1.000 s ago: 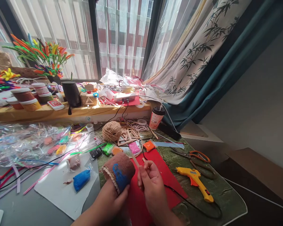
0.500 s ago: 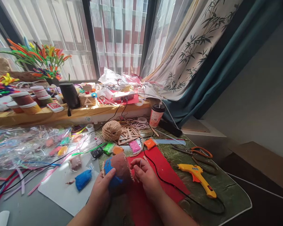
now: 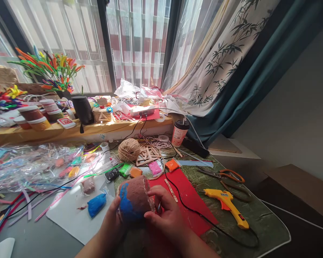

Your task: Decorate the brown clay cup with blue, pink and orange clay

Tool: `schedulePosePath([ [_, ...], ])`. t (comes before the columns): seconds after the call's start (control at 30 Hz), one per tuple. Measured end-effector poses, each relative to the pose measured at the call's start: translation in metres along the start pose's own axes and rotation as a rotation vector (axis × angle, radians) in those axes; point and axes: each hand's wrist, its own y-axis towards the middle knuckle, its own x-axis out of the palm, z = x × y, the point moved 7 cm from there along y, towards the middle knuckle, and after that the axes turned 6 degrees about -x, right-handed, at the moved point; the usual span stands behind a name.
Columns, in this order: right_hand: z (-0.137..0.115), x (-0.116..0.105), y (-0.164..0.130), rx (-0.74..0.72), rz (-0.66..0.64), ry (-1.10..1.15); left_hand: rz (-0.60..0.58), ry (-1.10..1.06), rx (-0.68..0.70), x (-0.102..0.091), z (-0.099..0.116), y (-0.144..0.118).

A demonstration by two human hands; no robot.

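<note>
My left hand (image 3: pixel 111 218) is closed around a brown clay-covered pot (image 3: pixel 138 191) with a blue clay patch and a pale, rough, rope-like rim. The pot lies on its side, its rim turned right. Beside that rim is my right hand (image 3: pixel 168 211), fingers curled, index finger and thumb at the edge. A thin grey stick-like tool (image 3: pixel 159 207) shows partly among its fingers; its kind is hidden. Below lies red paper (image 3: pixel 196 206) with a wooden craft stick (image 3: pixel 171 190) on it. A bag of blue clay (image 3: pixel 97 204) rests left of my left hand.
At right lie a yellow glue gun (image 3: pixel 227 204) with a black cord and orange-handled scissors (image 3: pixel 223 175). Behind the pot are a twine ball (image 3: pixel 129 149), clay packets and a paper cup (image 3: pixel 180 133). Plastic bags (image 3: pixel 37 165) cover the left side.
My right hand has moved in to the pot's rim and its fingers have spread around the edge. The pot has turned slightly, and the left thumb has slid back off its front. The view has shifted a little.
</note>
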Motion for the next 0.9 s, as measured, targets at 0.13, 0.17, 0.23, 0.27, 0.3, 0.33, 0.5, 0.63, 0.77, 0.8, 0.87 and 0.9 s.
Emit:
schedulePosePath([
  [0.13,-0.005,-0.001,0.002,-0.046,-0.019,-0.039,-0.014,-0.123,-0.045,0.014,0.002,-0.002],
  [0.17,-0.005,-0.002,0.002,-0.044,-0.019,-0.044,-0.001,-0.122,-0.042,0.016,0.004,-0.003],
  [0.23,-0.004,-0.003,0.003,-0.038,-0.018,-0.058,0.024,-0.11,-0.04,0.02,0.007,-0.005],
  [0.27,-0.004,-0.004,0.003,-0.036,-0.018,-0.064,0.042,-0.097,-0.037,0.021,0.008,-0.006],
  [0.3,-0.004,-0.004,0.004,-0.033,-0.018,-0.069,0.068,-0.084,-0.031,0.02,0.01,-0.007],
  [0.33,-0.004,-0.005,0.004,-0.029,-0.017,-0.071,0.097,-0.071,-0.018,0.019,0.011,-0.008],
  [0.5,-0.005,-0.006,0.004,-0.023,-0.008,-0.06,0.124,0.009,0.032,0.019,0.019,-0.01],
  [0.63,-0.004,-0.005,0.004,-0.005,-0.003,-0.06,0.043,0.002,0.053,0.024,0.02,-0.008],
  [0.77,-0.004,-0.006,0.005,-0.01,0.002,-0.06,0.03,0.049,0.037,0.021,0.017,-0.005],
  [0.8,-0.004,-0.007,0.005,-0.013,0.004,-0.062,0.031,0.071,0.03,0.02,0.016,-0.005],
  [0.87,-0.005,-0.007,0.005,-0.027,0.006,-0.063,0.04,0.094,0.031,0.018,0.016,-0.005],
  [0.9,-0.006,-0.007,0.005,-0.035,0.006,-0.061,0.049,0.094,0.033,0.017,0.016,-0.004],
])
